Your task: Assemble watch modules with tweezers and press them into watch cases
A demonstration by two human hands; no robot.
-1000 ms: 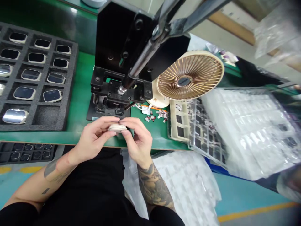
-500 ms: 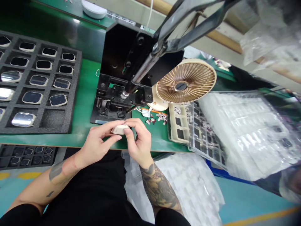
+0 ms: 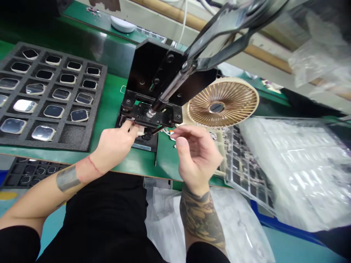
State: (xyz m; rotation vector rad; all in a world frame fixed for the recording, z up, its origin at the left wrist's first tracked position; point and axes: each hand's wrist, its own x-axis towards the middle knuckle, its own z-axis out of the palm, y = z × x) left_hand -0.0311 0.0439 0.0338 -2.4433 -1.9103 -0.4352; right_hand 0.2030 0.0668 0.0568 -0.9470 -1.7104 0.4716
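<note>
So, left hand [image 3: 116,146]: it reaches into the black press [image 3: 166,95], with two bent fingers close together on a pale case [image 3: 140,130]; the thumb is tucked out of sight, so I cannot tell if it pinches the case or just pushes on it

Right hand [image 3: 197,157]: up above the green bench [image 3: 164,160], just to the right of the press; the thumb and fingers are wide apart and softly curled, with the bare palm showing

Where the case is: low down in the press, under its top part, mostly hidden by the left fingers

Which way it points: the bit I can see pokes out toward the right side of the fingers; I cannot tell which way its long side runs

Long handle [image 3: 227,44]: it goes up and to the right from the press

Foam tray [image 3: 95,113]: on the left of the bench, with dark-faced watches [image 3: 43,133] sitting in its little boxes

Gold fan [image 3: 223,104]: behind the right hand, its round front tipped up

Clear plastic tray [image 3: 233,179]: at the right end, with a see-through wrap [image 3: 298,171] lying over part of it
</note>
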